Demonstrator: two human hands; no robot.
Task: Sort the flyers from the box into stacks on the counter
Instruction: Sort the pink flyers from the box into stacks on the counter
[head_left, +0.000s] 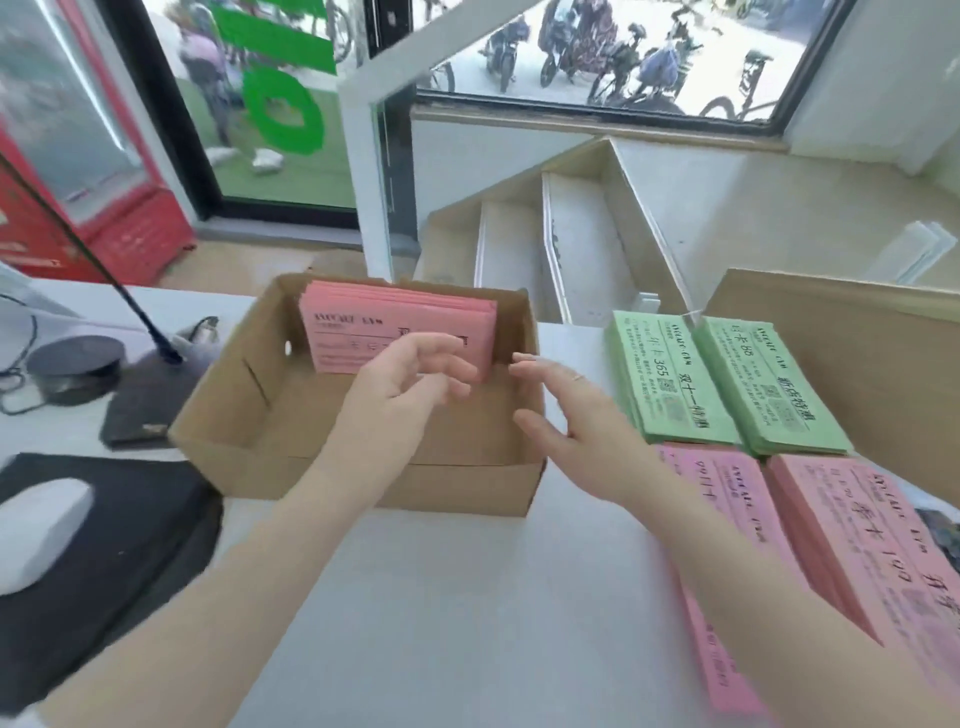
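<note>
a: where are the pink flyers (358, 332)?
b: upright against the box (260, 415) back wall. left hand (410, 384) and right hand (566, 410) hover loose-fingered, holding nothing.

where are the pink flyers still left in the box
Head view: the pink flyers stand against the far wall of the cardboard box, centre frame, just behind the left hand.
</note>
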